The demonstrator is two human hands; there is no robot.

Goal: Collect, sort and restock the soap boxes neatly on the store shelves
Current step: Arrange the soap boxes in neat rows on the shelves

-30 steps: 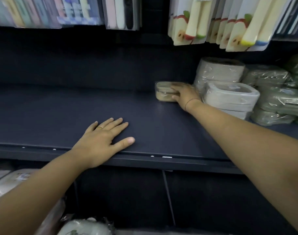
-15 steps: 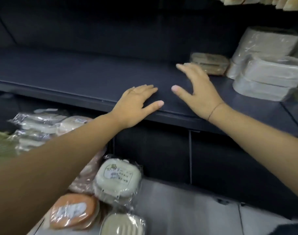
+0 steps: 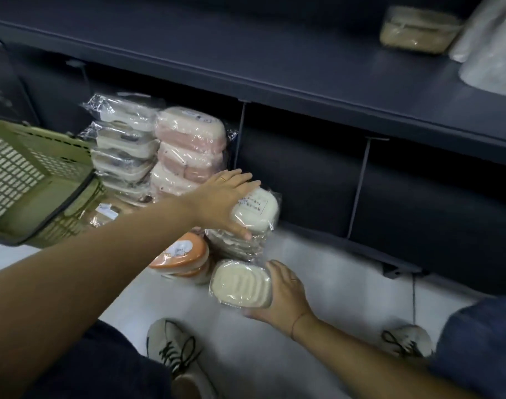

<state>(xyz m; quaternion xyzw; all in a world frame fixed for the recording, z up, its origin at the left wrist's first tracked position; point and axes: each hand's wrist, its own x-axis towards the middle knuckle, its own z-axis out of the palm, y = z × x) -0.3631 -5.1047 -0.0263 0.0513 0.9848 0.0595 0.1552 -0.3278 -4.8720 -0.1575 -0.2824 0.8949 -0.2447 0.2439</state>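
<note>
Wrapped soap boxes are stacked on the pale floor below the dark shelf (image 3: 303, 61). My left hand (image 3: 221, 201) grips a white soap box (image 3: 259, 210) on top of a short stack, thumb at its near edge. My right hand (image 3: 286, 295) holds a cream ribbed soap box (image 3: 241, 285) from its right side, low above the floor. An orange soap box stack (image 3: 185, 254) stands between my arms. Pink boxes (image 3: 191, 145) and white boxes (image 3: 125, 145) are piled behind. A beige soap box (image 3: 416, 30) sits on the shelf at the far right.
A green plastic basket (image 3: 30, 180) lies tilted on the floor at left. Wrapped white packs (image 3: 493, 50) fill the shelf's right end. My two shoes (image 3: 176, 358) stand on the floor in front of the stacks. Dark panels close the shelf base.
Both hands left the shelf and came down to the floor stacks. My view dropped with them. The left hand took the white box, the right hand the cream box.
</note>
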